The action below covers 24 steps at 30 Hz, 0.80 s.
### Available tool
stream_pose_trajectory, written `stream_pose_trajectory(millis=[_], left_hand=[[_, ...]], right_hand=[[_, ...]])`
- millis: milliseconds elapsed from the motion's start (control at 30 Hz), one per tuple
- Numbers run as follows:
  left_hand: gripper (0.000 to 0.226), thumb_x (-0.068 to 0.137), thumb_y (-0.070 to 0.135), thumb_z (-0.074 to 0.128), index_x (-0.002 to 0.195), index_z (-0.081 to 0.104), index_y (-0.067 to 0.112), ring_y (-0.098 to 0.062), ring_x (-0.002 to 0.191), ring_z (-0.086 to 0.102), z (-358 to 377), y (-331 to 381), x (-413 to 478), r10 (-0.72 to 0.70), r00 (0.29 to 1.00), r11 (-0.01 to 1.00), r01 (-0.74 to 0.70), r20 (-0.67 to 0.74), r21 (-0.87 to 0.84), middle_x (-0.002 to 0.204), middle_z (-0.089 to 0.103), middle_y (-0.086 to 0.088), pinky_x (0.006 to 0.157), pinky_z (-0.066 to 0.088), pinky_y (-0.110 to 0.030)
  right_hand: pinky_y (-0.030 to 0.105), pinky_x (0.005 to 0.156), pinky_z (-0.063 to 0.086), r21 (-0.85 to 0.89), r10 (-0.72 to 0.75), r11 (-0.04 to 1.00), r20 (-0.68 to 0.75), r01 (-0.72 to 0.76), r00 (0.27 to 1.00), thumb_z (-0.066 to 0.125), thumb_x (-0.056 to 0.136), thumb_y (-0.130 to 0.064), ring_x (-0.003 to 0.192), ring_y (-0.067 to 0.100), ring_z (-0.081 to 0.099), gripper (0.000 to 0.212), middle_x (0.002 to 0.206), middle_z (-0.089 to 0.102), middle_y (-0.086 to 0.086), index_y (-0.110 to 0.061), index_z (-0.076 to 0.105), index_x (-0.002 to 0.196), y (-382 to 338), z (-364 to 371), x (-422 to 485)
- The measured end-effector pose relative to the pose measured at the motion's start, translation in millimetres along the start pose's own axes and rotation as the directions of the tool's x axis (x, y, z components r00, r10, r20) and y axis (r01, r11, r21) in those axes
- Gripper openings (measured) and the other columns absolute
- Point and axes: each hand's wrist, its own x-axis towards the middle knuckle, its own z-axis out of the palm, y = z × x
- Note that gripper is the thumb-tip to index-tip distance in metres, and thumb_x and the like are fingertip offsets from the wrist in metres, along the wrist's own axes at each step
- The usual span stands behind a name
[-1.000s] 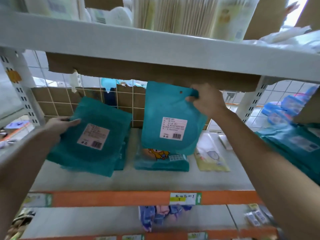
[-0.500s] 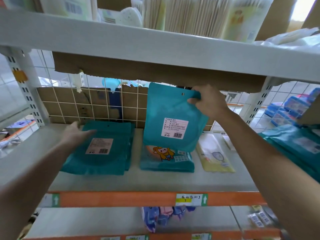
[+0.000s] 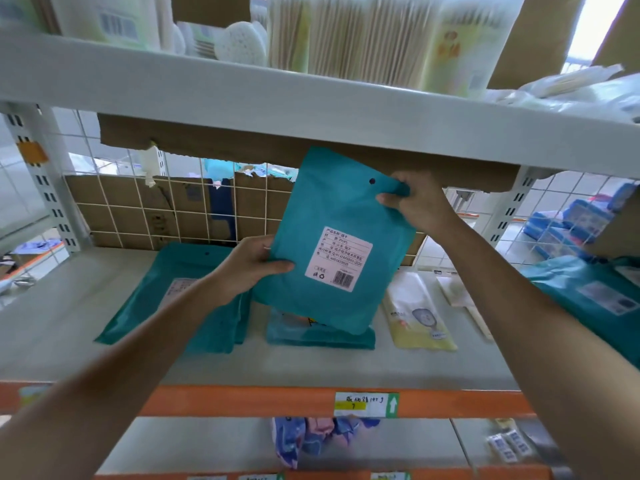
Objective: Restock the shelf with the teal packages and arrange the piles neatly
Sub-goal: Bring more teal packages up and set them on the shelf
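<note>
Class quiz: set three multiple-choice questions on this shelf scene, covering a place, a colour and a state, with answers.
1. The yellow package lies: A. inside a cardboard box; B. on the shelf, right of the middle teal pile; C. on the floor.
2. The shelf's front rail is: A. orange; B. blue; C. black.
3. The raised teal package is: A. lying flat on a pile; B. gripped by both hands; C. hanging from a hook.
Answers: 1 B, it lies beside that pile; 2 A, the rail is plainly orange; 3 B, the left hand grips its left edge, the right hand pinches its top corner.
</note>
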Motion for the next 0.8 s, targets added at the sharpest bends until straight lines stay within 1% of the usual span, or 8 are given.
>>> stream_pose_trajectory(millis=[100,167,233,333,433,500,633,800], left_hand=[[0.041,0.081,-0.001,0.065,0.120,0.060,0.009,-0.018,0.098,0.067,9.8,7.0,1.5,-0.026,0.998,0.996,0.021,-0.056,-0.089,0.112,0.068,-0.003,0.080,0.056,-0.027],[0.047,0.079,0.000,0.066,0.124,0.056,0.009,-0.020,0.099,0.067,13.8,9.0,3.5,-0.056,0.991,0.985,0.034,-0.124,-0.172,0.113,0.067,-0.006,0.084,0.055,-0.033],[0.051,0.078,0.000,0.067,0.126,0.052,0.010,-0.020,0.097,0.067,19.7,10.9,4.7,-0.061,0.982,0.977,0.021,-0.181,-0.213,0.114,0.067,-0.005,0.083,0.056,-0.036],[0.051,0.078,-0.001,0.068,0.123,0.049,0.015,-0.014,0.092,0.068,33.7,14.9,3.0,-0.020,0.966,0.986,-0.023,-0.257,-0.163,0.107,0.067,0.003,0.079,0.056,-0.032],[0.050,0.078,-0.001,0.068,0.119,0.049,0.020,-0.015,0.089,0.068,45.3,16.2,1.3,-0.025,0.949,0.982,-0.036,-0.315,-0.185,0.104,0.066,0.003,0.074,0.057,-0.030],[0.047,0.077,-0.002,0.068,0.114,0.051,0.022,-0.019,0.089,0.068,49.8,16.8,1.5,-0.068,0.936,0.969,-0.020,-0.345,-0.246,0.106,0.066,-0.002,0.071,0.058,-0.030],[0.053,0.078,0.000,0.068,0.123,0.049,0.020,-0.022,0.090,0.067,58.9,21.3,2.6,-0.216,0.907,0.908,0.052,-0.360,-0.415,0.109,0.065,-0.007,0.068,0.058,-0.033],[0.047,0.082,0.002,0.063,0.124,0.045,0.015,-0.023,0.095,0.064,66.1,31.4,0.1,-0.389,0.884,0.769,0.157,-0.260,-0.620,0.114,0.061,-0.011,0.066,0.058,-0.030]], right_hand=[[0.038,0.102,0.039,-0.182,-0.104,0.980,-0.103,0.084,0.989,0.069,0.083,-0.020,0.116,0.023,0.051,0.049,0.126,0.057,0.007,-0.016,0.051,0.128,10.5,5.3,-5.1],[0.035,0.104,0.032,-0.272,-0.235,0.940,-0.070,0.208,0.969,0.068,0.080,-0.040,0.126,0.026,0.042,0.072,0.136,0.047,0.011,-0.013,0.039,0.140,14.9,12.8,-19.6],[0.040,0.109,0.031,-0.223,-0.342,0.907,0.101,0.356,0.934,0.059,0.073,-0.059,0.131,0.027,0.039,0.085,0.142,0.042,0.013,-0.010,0.038,0.140,22.3,25.5,-35.8],[0.047,0.111,0.032,-0.105,-0.412,0.876,0.348,0.472,0.842,0.065,0.066,-0.059,0.134,0.024,0.036,0.093,0.145,0.039,0.012,-0.009,0.039,0.140,38.7,47.9,-57.3],[0.033,0.115,0.011,-0.188,-0.370,0.856,0.428,0.481,0.825,0.076,0.070,-0.045,0.138,0.009,0.017,0.091,0.154,0.023,0.001,-0.020,0.031,0.145,55.4,62.0,-72.4],[0.029,0.112,0.007,-0.245,-0.363,0.847,0.381,0.471,0.851,0.075,0.075,-0.036,0.140,0.011,0.016,0.085,0.155,0.018,0.000,-0.022,0.029,0.145,66.2,66.2,-76.0],[0.048,0.104,0.040,-0.194,-0.445,0.852,0.221,0.487,0.868,0.070,0.073,-0.024,0.128,0.027,0.044,0.068,0.142,0.044,0.007,-0.015,0.046,0.136,78.8,70.8,-78.1],[0.028,0.079,0.057,-0.011,-0.456,0.890,0.008,0.456,0.890,0.066,0.074,0.001,0.106,0.014,0.059,0.043,0.119,0.063,0.008,-0.008,0.065,0.115,79.5,66.7,-80.1]])
